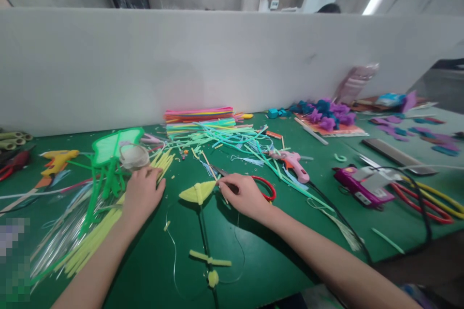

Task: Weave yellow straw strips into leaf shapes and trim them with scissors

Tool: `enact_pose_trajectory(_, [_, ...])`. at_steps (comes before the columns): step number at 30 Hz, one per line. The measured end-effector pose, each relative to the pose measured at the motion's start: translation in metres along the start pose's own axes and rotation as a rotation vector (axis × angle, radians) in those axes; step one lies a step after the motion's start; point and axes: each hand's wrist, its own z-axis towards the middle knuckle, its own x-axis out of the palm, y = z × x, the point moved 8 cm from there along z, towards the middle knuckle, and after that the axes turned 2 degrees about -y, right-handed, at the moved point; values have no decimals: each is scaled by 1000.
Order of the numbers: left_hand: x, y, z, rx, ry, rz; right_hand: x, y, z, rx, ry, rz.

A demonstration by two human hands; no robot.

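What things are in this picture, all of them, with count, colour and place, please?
Table: one, green, under the hands
Panel: one, white, behind table
Fuzzy strips: many, yellow, left
Leaf shape: one, yellow, centre
Mint strips: many, mint, far middle
Frame shape: one, green, left
Glue gun: one, yellow, left
Second glue gun: one, pink, right
Scissors: several, red or yellow handles, both sides and middle
Fuzzy pieces: many, purple and blue, far right
Left hand: one, by yellow strips
Right hand: one, at leaf tip
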Motion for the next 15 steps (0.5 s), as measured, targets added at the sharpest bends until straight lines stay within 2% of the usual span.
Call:
enact_pose_trajectory(2, [4, 6, 0, 0, 26, 89, -1, 10, -2, -110, -46, -173])
enact_pose_trajectory(4, [4, 7, 0, 6, 33, 136, -1, 13, -3, -143, -67, -258])
enact_pose_trajectory(9, [3, 1, -2, 23, 92, 160, -3, 4, -1, -97, -110, -359])
enact_pose_trajectory(15, [5, -2, -3, 17, 130, 207, -4, 1, -2, -86, -135, -332])
